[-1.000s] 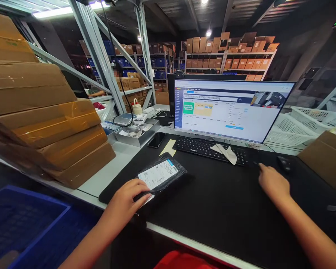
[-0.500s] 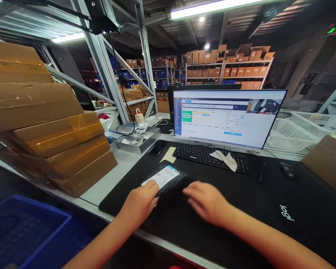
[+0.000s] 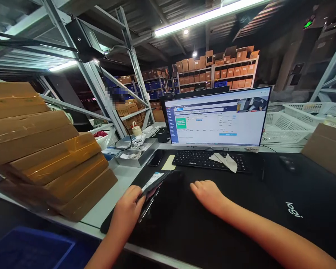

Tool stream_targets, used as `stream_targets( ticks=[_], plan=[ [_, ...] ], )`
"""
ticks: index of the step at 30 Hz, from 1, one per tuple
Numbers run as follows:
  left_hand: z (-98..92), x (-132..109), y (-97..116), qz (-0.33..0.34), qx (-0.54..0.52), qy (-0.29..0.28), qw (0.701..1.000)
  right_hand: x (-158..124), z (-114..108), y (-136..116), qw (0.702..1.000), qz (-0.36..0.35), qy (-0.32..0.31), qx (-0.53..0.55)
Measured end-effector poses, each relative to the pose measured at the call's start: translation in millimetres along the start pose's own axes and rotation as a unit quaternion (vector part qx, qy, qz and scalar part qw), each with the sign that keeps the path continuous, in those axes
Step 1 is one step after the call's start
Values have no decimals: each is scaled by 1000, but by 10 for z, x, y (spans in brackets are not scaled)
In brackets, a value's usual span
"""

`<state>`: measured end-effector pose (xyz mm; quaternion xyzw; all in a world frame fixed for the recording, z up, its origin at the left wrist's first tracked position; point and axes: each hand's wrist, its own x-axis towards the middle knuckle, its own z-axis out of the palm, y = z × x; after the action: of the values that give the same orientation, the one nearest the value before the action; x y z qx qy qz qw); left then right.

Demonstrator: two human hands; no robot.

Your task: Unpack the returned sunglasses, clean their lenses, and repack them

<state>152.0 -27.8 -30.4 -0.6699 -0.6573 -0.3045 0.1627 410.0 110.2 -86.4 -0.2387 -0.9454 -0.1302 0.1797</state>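
My left hand (image 3: 130, 203) is closed on the near edge of a black plastic mailer (image 3: 156, 184) with a white printed label (image 3: 152, 180). The mailer is tipped up on its side over the black desk mat (image 3: 201, 231). Along its lower edge, a bit of pink and some shiny edges show; what they belong to is unclear. To the right, apart from the labelled side, my right hand (image 3: 208, 196) hovers low over the mat with its fingers curled together. Whatever its fingertips may pinch is hidden against the dark mat.
A keyboard (image 3: 196, 158) with crumpled paper (image 3: 225, 161) on it lies before the monitor (image 3: 212, 123). Phone (image 3: 156, 158), yellow note (image 3: 168, 163) and metal tray (image 3: 138, 158) sit left of it. Stacked cartons (image 3: 72, 175) rise at left, a blue crate (image 3: 33, 246) below. A mouse (image 3: 288, 163) lies right.
My left hand has drawn the mailer left and tipped it from nearly flat onto its side. My right hand has shifted slightly right, its fingers more curled. The view has turned a little.
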Motion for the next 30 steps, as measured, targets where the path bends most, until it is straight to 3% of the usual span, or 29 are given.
stream_targets(
  ticks=[5, 9, 12, 15, 21, 26, 30],
  plan=[
    [124, 62, 89, 9, -39, -31, 999, 85, -140, -227, 977, -181, 68, 85],
    [139, 11, 84, 0, -38, -24, 999, 313, 110, -321, 973, -196, 77, 97],
    [134, -27, 62, -18, -37, -12, 999, 384, 360, -334, 961, -215, 152, 81],
    [161, -41, 80, -33, -35, -10, 999, 385, 439, -357, 952, -224, 196, 75],
    [143, -4, 49, -63, -17, 0, 998, 384, 286, -342, 968, -228, 48, 97],
    [-9, 71, -200, -90, -7, 13, 996, 307, 180, -325, 969, -218, 0, 119],
    [-73, 111, -335, -110, -11, 11, 994, 48, 120, -423, 957, -269, -31, 107]
  ],
)
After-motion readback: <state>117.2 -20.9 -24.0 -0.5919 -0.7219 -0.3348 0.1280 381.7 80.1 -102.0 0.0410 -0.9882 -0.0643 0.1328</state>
